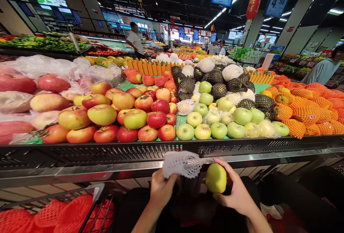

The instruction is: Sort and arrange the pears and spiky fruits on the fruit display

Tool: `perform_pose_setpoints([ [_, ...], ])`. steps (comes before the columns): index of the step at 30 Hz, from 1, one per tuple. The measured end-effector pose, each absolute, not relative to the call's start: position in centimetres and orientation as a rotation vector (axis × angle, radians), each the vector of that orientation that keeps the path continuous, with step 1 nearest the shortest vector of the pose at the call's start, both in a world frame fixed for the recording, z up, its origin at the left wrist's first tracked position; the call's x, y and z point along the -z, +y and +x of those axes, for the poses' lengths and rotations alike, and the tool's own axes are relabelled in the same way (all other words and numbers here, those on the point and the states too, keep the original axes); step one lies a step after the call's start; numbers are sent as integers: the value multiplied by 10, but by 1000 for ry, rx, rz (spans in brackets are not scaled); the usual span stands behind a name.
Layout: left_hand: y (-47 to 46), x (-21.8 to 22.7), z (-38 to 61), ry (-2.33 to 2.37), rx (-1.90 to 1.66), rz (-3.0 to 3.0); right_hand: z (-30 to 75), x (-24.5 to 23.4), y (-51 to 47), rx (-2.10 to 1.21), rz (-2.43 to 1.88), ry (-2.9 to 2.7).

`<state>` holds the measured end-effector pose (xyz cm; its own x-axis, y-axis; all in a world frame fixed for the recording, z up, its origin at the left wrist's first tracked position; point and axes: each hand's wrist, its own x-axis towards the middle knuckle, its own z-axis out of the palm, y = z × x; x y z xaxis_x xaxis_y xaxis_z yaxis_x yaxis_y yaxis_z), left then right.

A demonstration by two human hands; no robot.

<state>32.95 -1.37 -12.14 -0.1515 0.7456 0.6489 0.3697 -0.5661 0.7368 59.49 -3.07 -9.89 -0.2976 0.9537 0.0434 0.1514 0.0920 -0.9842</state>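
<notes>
My left hand (161, 188) is closed around a white foam net sleeve (182, 163), held just below the stand's front rail. Beside it, my right hand (234, 191) grips a bare green apple (216, 178) with fingers curled over its top and side. The net and the apple are a little apart. Directly above, on the display, lie green apples (218, 129) on a green mat, some wrapped in clear film.
Red and yellow apples (126, 116) fill the stand's left part; bagged apples (32, 96) lie farther left. Black-netted fruit (219, 89) and orange-netted fruit (303, 113) sit behind and right. A cart with red nets (64, 213) is at lower left. People stand beyond.
</notes>
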Motion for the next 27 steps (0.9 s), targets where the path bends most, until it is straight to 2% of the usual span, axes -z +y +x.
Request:
perform_pose_setpoints([
  [4,-14,127,325,1474,-1555,1287,589,110,-30,-1613,-679,-1258],
  [7,-20,126,336,1440,-1288,1357,579,112,-30,-1559,-534,-1206],
  [12,-37,117,361,1171,-885,1643,573,108,-35,-1401,-632,-1310],
  [22,-38,102,391,800,-1037,1532,568,108,-40,-1249,-709,-1358],
  [27,-43,97,389,842,-1097,1481,567,106,-41,-1213,-696,-1373],
])
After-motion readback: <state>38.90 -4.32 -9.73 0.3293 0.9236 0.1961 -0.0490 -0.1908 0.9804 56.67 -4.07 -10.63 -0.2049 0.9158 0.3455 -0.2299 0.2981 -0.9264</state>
